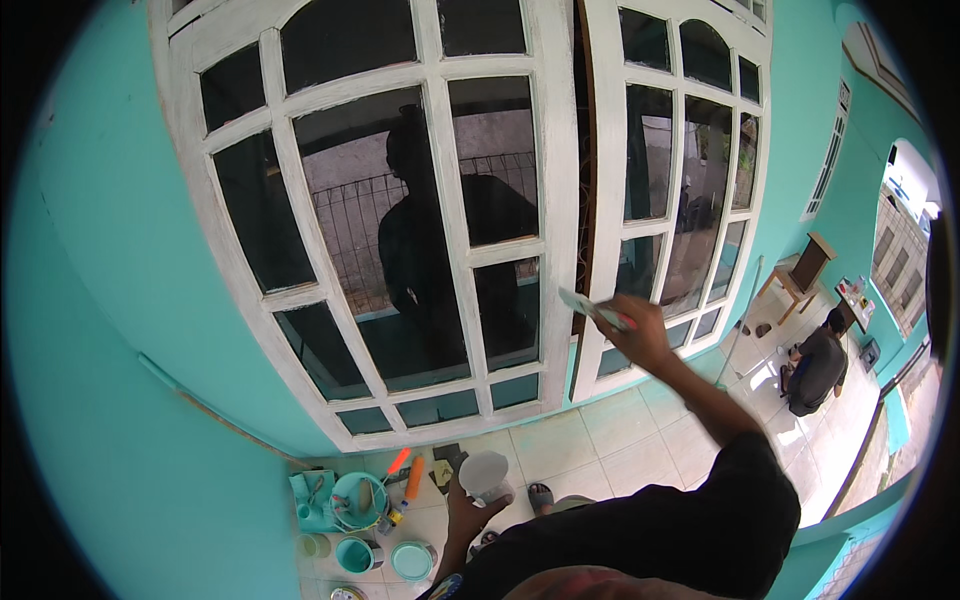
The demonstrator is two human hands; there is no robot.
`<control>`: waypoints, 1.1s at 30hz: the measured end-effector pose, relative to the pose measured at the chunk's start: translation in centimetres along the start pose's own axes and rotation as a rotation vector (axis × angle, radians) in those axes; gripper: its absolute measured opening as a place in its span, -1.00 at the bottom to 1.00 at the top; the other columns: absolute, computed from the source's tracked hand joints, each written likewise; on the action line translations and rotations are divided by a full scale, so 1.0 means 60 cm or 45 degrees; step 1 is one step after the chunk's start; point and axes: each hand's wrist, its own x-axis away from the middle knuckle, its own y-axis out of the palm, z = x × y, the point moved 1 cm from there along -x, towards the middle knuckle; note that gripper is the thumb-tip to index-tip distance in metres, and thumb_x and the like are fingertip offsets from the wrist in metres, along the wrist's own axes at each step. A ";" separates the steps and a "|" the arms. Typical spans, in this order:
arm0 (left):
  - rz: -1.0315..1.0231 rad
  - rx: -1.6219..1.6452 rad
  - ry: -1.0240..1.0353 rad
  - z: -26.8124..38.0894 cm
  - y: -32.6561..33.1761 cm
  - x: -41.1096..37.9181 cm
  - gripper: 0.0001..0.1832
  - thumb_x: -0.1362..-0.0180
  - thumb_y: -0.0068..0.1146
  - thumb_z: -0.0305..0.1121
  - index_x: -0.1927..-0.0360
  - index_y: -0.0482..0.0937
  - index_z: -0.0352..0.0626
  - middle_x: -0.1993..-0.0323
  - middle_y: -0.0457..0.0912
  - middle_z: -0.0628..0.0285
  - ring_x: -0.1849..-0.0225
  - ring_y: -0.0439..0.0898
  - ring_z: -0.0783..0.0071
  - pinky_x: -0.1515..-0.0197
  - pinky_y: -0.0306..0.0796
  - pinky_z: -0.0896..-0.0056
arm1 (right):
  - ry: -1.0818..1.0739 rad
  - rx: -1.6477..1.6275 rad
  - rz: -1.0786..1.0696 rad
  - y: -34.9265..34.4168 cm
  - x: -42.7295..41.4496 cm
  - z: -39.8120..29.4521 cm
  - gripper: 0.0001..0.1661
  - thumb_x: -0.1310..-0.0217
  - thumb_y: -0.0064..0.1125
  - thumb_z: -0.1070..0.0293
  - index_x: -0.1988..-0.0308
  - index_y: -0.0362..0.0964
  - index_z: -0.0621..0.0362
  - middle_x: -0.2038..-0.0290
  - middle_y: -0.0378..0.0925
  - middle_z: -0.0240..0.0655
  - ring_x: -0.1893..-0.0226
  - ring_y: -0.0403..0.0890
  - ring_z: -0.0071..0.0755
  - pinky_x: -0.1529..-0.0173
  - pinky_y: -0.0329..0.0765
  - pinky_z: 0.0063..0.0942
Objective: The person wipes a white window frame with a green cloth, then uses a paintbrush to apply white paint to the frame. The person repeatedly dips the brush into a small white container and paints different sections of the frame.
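My right hand grips a paintbrush. Its pale bristles lie at the edge of a white-painted wooden window frame, close to the gap between two window panels; whether they touch the wood I cannot tell. Low in front of my body, my left hand holds a white plastic cup, its open mouth facing up. The white paint on the frame looks streaky and uneven. Dark glass panes sit between its bars and reflect a person and a fence.
On the tiled floor stand a teal-stained bucket, an open paint can, a lidded can and a paint tray. A pole leans against the teal wall. Farther right, a person crouches near a wooden chair.
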 end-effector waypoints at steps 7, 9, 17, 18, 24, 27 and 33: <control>-0.687 -0.337 0.136 0.095 0.043 -0.007 -0.14 0.22 0.67 -0.11 -0.15 0.48 -0.22 -0.02 0.56 0.10 -0.12 0.58 0.21 -0.19 0.44 0.20 | 1.560 -0.961 0.624 0.135 0.423 0.008 -0.66 -0.34 0.28 0.22 0.10 0.49 0.28 0.30 0.68 -0.16 0.42 0.75 -0.34 0.49 0.61 -0.54; -0.714 -0.326 0.120 0.110 0.070 0.017 -0.10 0.22 0.67 -0.06 -0.19 0.46 -0.20 -0.04 0.55 0.12 -0.17 0.55 0.20 -0.20 0.42 0.23 | 1.709 -1.093 0.601 0.150 0.499 0.012 -0.58 -0.39 0.20 0.14 0.02 0.47 0.31 0.21 0.67 -0.09 0.45 0.76 -0.25 0.46 0.68 -0.49; -0.741 -0.429 0.259 0.130 0.214 0.093 -0.06 0.20 0.65 -0.03 -0.24 0.42 -0.20 -0.09 0.51 0.09 -0.18 0.53 0.18 -0.22 0.42 0.18 | 1.022 0.076 0.365 0.035 0.682 0.053 -0.60 -0.44 0.11 0.17 0.02 0.56 0.32 0.36 0.67 -0.18 0.64 0.59 -0.45 0.56 0.55 -0.50; -0.720 -0.448 0.253 0.128 0.228 0.113 -0.07 0.21 0.65 -0.04 -0.22 0.42 -0.20 -0.09 0.52 0.10 -0.18 0.53 0.19 -0.22 0.42 0.18 | 1.231 -0.218 0.352 -0.010 0.649 0.009 -0.59 -0.45 0.09 0.20 -0.03 0.55 0.34 0.35 0.66 -0.15 0.63 0.59 -0.45 0.57 0.52 -0.47; -0.790 -0.425 0.250 0.106 0.397 0.233 -0.04 0.24 0.67 -0.08 -0.22 0.38 -0.19 -0.12 0.54 0.11 -0.20 0.54 0.20 -0.20 0.45 0.09 | 1.202 -0.796 0.433 -0.175 0.760 0.007 -0.59 -0.49 -0.06 0.34 -0.15 0.42 0.42 0.23 0.65 0.00 0.33 0.77 -0.28 0.41 0.72 -0.48; -0.699 -0.242 0.288 0.065 0.482 0.314 -0.09 0.22 0.67 -0.11 -0.21 0.43 -0.19 -0.08 0.52 0.12 -0.17 0.53 0.18 -0.18 0.48 0.13 | 1.347 -1.317 0.280 -0.273 0.846 0.013 -0.72 -0.50 -0.03 0.30 -0.03 0.32 0.27 -0.01 0.56 0.04 0.17 0.75 -0.10 0.28 0.75 -0.29; -0.780 -0.200 0.062 0.045 0.607 0.450 -0.06 0.23 0.68 -0.15 -0.24 0.41 -0.19 -0.14 0.53 0.08 -0.24 0.49 0.18 -0.27 0.43 0.10 | 0.775 -0.971 -0.209 -0.446 0.943 -0.055 -0.05 0.13 0.66 0.32 -0.12 0.11 0.15 -0.23 0.40 0.19 -0.19 0.57 0.04 -0.03 0.66 -0.21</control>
